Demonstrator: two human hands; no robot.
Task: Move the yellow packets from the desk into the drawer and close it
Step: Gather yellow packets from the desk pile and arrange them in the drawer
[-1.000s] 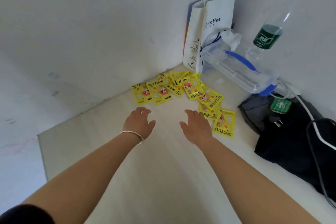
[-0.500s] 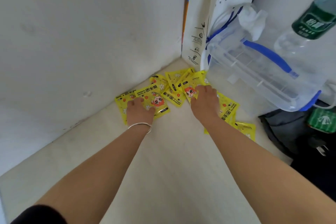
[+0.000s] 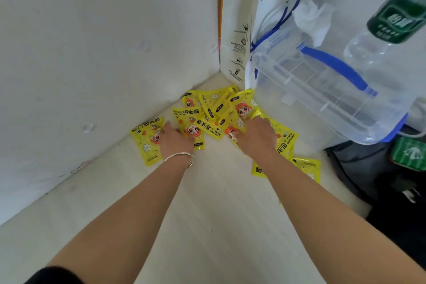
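Several yellow hand-warmer packets (image 3: 214, 108) lie overlapping in the far corner of the pale desk (image 3: 207, 214). My left hand (image 3: 176, 140), with a silver bangle at the wrist, rests palm down on the leftmost packets, one of which (image 3: 145, 143) sticks out beside it. My right hand (image 3: 257, 136) presses on the right side of the pile, its fingers curled down among the packets and hidden. One more packet (image 3: 307, 166) lies apart near my right forearm. No drawer is in view.
A white paper coffee bag (image 3: 237, 30) stands in the corner against the walls. A clear plastic box with a blue handle (image 3: 322, 90) and a green-labelled bottle (image 3: 391, 23) crowd the right. A dark bag (image 3: 380, 180) with a cable lies at the right edge.
Both hands reached forward from the bare desk onto the packet pile, and my head moved closer. Since half a second ago the hands have stayed on the packets.
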